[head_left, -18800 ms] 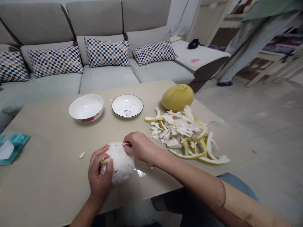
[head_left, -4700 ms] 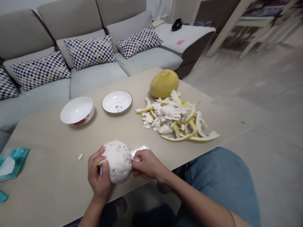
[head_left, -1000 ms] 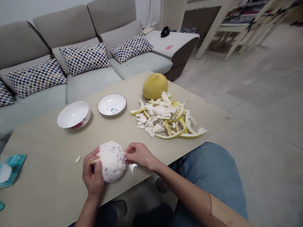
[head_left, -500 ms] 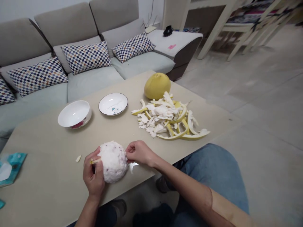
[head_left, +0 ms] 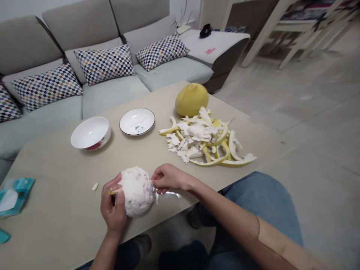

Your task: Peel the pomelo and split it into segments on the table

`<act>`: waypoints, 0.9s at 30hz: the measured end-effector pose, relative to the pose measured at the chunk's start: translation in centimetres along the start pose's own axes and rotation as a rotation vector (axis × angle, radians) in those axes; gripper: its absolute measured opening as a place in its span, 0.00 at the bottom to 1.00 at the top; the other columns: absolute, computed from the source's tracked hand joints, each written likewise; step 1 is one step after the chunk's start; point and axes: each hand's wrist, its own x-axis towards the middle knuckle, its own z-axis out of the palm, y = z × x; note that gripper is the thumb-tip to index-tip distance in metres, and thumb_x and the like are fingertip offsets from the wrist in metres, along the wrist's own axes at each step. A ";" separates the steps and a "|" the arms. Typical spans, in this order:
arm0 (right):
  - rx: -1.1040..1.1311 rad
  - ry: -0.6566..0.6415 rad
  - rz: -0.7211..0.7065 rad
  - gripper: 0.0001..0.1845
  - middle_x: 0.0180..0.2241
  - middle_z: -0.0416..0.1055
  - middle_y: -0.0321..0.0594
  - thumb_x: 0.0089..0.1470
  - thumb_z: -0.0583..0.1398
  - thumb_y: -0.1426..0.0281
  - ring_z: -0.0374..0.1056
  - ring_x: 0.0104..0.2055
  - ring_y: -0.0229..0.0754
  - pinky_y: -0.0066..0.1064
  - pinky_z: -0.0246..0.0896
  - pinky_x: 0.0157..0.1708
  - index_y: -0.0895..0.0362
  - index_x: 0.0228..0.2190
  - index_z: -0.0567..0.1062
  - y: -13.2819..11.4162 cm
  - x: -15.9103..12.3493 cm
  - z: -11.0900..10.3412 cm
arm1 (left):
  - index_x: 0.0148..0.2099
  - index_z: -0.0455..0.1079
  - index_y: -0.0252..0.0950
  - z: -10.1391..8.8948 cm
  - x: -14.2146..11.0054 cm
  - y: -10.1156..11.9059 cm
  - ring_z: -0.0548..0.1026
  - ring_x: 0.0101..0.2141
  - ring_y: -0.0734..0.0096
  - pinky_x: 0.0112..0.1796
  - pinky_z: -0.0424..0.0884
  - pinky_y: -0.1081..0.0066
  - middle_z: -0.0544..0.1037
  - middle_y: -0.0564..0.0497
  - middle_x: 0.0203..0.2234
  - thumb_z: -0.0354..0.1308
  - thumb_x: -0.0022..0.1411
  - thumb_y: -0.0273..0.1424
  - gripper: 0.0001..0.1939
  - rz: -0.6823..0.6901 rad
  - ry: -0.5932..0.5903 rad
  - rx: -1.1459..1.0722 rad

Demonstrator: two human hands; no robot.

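Observation:
A peeled pomelo [head_left: 138,193], white with pith and speckled purple, sits at the table's near edge. My left hand [head_left: 114,206] is wrapped round its left side, closed on it. A thin yellow-tipped stub [head_left: 114,191] pokes out between the thumb and fingers of that hand. At the pomelo's right side my right hand [head_left: 165,178] is closed in a pinch on a bit of pith at the surface. Its fingertips partly hide the pith.
Beyond the hands lie a heap of pomelo peel [head_left: 208,140] and a whole yellow pomelo [head_left: 192,99]. A white bowl [head_left: 89,134] and a small plate [head_left: 137,122] stand on the table [head_left: 64,210]. A teal tissue pack [head_left: 21,195] lies at the left.
The view has shifted slightly, so most things sit a little further right. My right hand stays pinched at the pomelo's right side, and my left hand keeps its hold.

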 end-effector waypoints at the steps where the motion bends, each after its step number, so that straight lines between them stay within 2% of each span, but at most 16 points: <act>1: -0.018 -0.012 0.002 0.03 0.16 0.74 0.32 0.43 0.62 0.78 0.72 0.21 0.35 0.20 0.66 0.22 0.60 0.23 0.77 -0.1 0.2 0.0 | 0.38 0.71 0.37 0.0 0.0 0.0 0.76 0.49 0.61 0.50 0.69 0.62 0.78 0.47 0.45 0.56 0.65 0.30 0.04 0.004 -0.003 0.003; 5: -0.054 0.034 0.003 0.08 0.13 0.71 0.29 0.37 0.61 0.82 0.70 0.19 0.33 0.17 0.61 0.19 0.58 0.18 0.74 -0.4 0.6 0.3 | 0.38 0.71 0.37 0.0 0.0 0.1 0.76 0.48 0.61 0.49 0.69 0.62 0.78 0.46 0.45 0.56 0.65 0.30 0.03 0.018 -0.005 0.025; 8: -0.017 0.077 0.018 0.07 0.13 0.71 0.28 0.40 0.61 0.81 0.71 0.20 0.34 0.18 0.62 0.20 0.57 0.20 0.72 -0.1 0.4 0.4 | 0.39 0.71 0.37 0.0 -0.1 0.0 0.76 0.48 0.61 0.50 0.69 0.60 0.78 0.46 0.45 0.56 0.65 0.31 0.03 0.001 0.009 0.002; 11: 0.048 0.028 0.040 0.03 0.18 0.75 0.31 0.47 0.61 0.77 0.75 0.24 0.36 0.22 0.69 0.25 0.57 0.26 0.74 0.4 0.0 0.2 | 0.38 0.71 0.37 -0.1 0.0 -0.2 0.76 0.48 0.60 0.50 0.69 0.60 0.77 0.47 0.44 0.56 0.66 0.32 0.04 -0.013 0.030 -0.024; 13: 0.062 -0.023 0.068 0.01 0.18 0.76 0.32 0.49 0.62 0.74 0.75 0.24 0.37 0.23 0.71 0.25 0.58 0.27 0.75 0.5 -0.2 0.1 | 0.37 0.71 0.37 -0.1 0.1 -0.2 0.76 0.48 0.60 0.50 0.69 0.60 0.77 0.47 0.44 0.57 0.66 0.33 0.05 -0.031 0.039 -0.032; 16: 0.050 -0.049 0.102 0.04 0.16 0.74 0.33 0.47 0.62 0.76 0.73 0.21 0.35 0.21 0.69 0.22 0.58 0.23 0.75 0.2 0.1 0.2 | 0.36 0.70 0.37 -0.1 0.3 -0.3 0.77 0.48 0.60 0.50 0.70 0.60 0.78 0.48 0.43 0.57 0.65 0.35 0.07 -0.061 0.050 -0.046; 20: 0.068 -0.028 0.115 0.09 0.15 0.74 0.33 0.44 0.61 0.80 0.73 0.21 0.34 0.19 0.69 0.23 0.58 0.18 0.74 -0.2 0.5 0.7 | 0.37 0.71 0.38 -0.2 0.4 -0.3 0.76 0.47 0.62 0.49 0.69 0.62 0.78 0.48 0.43 0.57 0.66 0.35 0.07 -0.083 0.051 -0.047; 27: 0.147 -0.014 0.134 0.09 0.17 0.75 0.35 0.46 0.62 0.79 0.73 0.21 0.34 0.20 0.71 0.22 0.60 0.18 0.73 0.1 0.6 1.2 | 0.36 0.70 0.37 -0.2 0.6 -0.4 0.76 0.47 0.62 0.49 0.69 0.63 0.78 0.49 0.43 0.58 0.65 0.37 0.08 -0.136 0.071 -0.086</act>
